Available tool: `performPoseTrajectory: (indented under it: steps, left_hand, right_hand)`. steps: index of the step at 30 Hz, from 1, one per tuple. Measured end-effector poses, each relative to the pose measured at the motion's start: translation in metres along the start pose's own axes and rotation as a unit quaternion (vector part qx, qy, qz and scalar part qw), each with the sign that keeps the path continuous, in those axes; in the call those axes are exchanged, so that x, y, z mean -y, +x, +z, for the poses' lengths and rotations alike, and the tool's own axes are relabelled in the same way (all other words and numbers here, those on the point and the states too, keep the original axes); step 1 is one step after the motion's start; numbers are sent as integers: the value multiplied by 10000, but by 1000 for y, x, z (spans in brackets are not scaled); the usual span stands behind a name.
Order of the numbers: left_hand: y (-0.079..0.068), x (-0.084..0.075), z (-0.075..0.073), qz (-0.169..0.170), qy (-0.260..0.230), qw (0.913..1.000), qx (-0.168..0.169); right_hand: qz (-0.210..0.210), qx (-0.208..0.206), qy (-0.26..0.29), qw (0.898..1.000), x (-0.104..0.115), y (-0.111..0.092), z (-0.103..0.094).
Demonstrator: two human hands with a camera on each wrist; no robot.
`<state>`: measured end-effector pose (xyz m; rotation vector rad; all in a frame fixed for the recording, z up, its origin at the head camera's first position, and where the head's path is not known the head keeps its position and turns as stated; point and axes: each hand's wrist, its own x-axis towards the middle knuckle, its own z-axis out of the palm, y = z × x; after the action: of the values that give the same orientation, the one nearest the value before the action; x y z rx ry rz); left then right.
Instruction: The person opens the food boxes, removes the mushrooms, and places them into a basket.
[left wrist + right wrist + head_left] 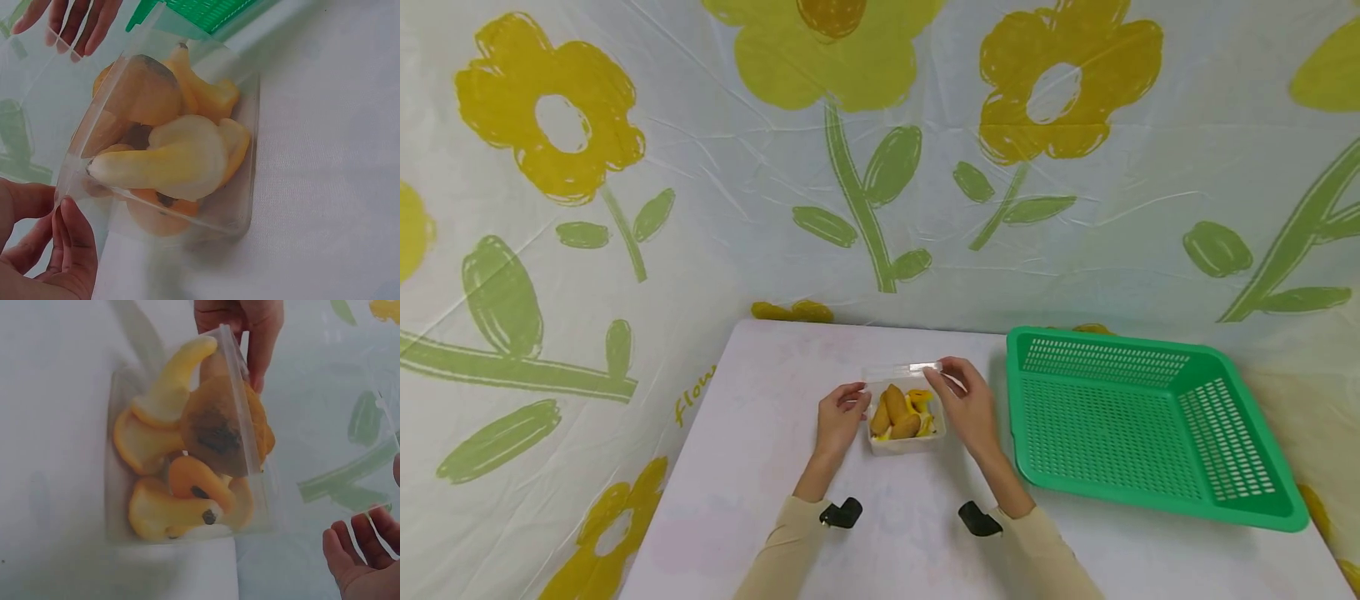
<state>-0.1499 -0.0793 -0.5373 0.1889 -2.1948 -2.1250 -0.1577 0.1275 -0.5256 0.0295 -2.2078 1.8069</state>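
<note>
A small clear plastic box point(907, 447) stands on the table, its clear hinged lid point(901, 372) raised at the far side. Inside lie several yellow and orange-brown mushroom-shaped pieces point(187, 159), some with dark patches, heaped up to the rim. My left hand point(841, 423) pinches the box's left edge between thumb and fingers, as the left wrist view shows close up. At the lid's right end, my right hand point(967, 407) holds the edge with thumb and fingertips. In the right wrist view, the right fingers point(370, 540) are beside the see-through lid.
To the right sits a large green plastic basket point(1022, 417) with perforated walls and floor. The white table point(737, 467) ends at a flower-printed cloth point(715, 250) that hangs behind and to the left. Black wrist straps point(841, 513) are on both sleeves.
</note>
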Motion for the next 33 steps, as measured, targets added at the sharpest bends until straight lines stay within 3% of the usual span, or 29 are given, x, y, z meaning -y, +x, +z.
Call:
performPoseTrajectory:
  steps: [7, 11, 20, 24, 30, 33]
  left_hand:
    - [14, 29, 6, -139, 2, 9997, -219]
    - [16, 34, 10, -142, 66, 9985, -515]
    - [14, 30, 14, -244, 114, 9964, -801]
    - [13, 31, 14, -224, 120, 9963, -815]
    - [0, 1, 13, -80, 75, 9980, -622]
    - [3, 7, 13, -110, 34, 9982, -592]
  right_hand:
    - [238, -4, -506, 9984, 4, 16, 1]
    - [226, -32, -837, 9962, 8, 24, 3]
    - [29, 22, -1419, 9899, 12, 42, 5]
    - [-70, 135, -1370, 9904, 10, 53, 5]
    - [-83, 433, -1266, 9910, 5, 68, 6]
    - [-78, 502, -1314, 9900, 2, 73, 6]
